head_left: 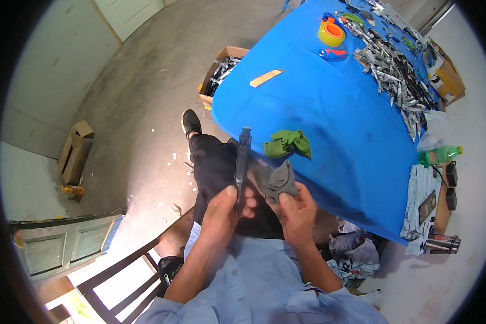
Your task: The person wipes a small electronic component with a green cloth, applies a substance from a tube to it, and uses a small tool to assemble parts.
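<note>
My left hand (221, 213) is closed on a long, narrow dark plastic piece (243, 156), held upright with a notched, connector-like end at the top. Its exact kind does not show. A crumpled grey cloth (279, 181) is pinched between the thumb and fingers of my right hand (298, 213), just right of the dark piece and apart from it. Both hands are over my lap, at the near edge of the blue-covered table (335, 124). Beyond the grey cloth, a crumpled green cloth (289, 144) lies on the table edge.
A large heap of narrow silver and black pieces (389, 75) covers the table's far right. Nearby are a yellow-orange tape roll (331, 33), a wooden strip (266, 78) and a green bottle (440, 155). A cardboard box (206, 101) of similar pieces stands beyond the left edge.
</note>
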